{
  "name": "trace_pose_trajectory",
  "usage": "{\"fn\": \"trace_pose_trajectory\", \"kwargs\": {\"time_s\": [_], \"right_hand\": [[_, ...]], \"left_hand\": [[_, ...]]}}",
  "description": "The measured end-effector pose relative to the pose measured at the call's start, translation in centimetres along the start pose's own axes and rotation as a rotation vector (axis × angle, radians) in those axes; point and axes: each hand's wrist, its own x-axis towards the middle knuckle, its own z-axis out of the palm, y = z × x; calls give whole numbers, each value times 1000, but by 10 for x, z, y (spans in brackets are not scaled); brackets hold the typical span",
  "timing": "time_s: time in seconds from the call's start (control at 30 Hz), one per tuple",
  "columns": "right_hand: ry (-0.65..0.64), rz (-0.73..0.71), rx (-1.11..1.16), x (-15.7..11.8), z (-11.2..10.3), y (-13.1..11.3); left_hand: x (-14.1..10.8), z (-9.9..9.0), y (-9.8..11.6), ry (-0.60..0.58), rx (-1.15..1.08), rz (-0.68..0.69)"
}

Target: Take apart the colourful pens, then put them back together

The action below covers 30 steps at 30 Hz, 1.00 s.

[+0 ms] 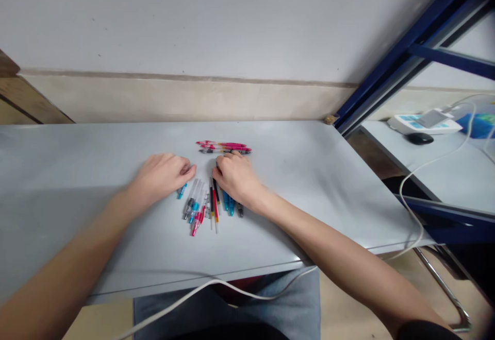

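Pen parts (196, 205), no readable lettering, lie between both hands (167, 174).

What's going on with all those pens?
A person is at a table with pens and pen parts. Their left hand is near a small blue piece. Their right hand partly covers some blue pieces. Thin refills lie between the hands, and pink pens lie farther back. I can't tell whether either hand holds anything.
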Motion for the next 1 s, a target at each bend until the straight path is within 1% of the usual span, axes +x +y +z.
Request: {"fn": "trace_pose_trajectory", "kwargs": {"time_s": [0.1, 0.23, 0.3, 0.4, 0.5, 0.57, 0.67, 0.77, 0.9, 1.0], "right_hand": [[8, 12, 20, 3, 3, 2], [31, 50, 165, 6, 1, 9], [78, 63, 291, 7, 0, 14], [186, 101, 536, 8, -1, 21], [315, 165, 810, 9, -1, 26], [375, 194, 959, 8, -4, 27], [408, 235, 1142, 5, -10, 29], [397, 295, 1321, 1, -15, 30], [345, 317, 1515, 0, -18, 31], [312, 329, 1572, 1, -17, 32]], "left_hand": [[0, 0, 0, 22, 4, -1], [1, 3, -4, 116, -36, -5], [1, 6, -6, 212, -73, 4], [0, 9, -6, 405, -146, 52], [-1, 12, -3, 559, -238, 166], [-2, 13, 0, 618, -314, 252], [-2, 15, 7, 661, -404, 329], [-3, 16, 14, 673, -439, 366], [-3, 17, 17, 623, -434, 426], [-2, 18, 16, 566, -428, 440]]}}
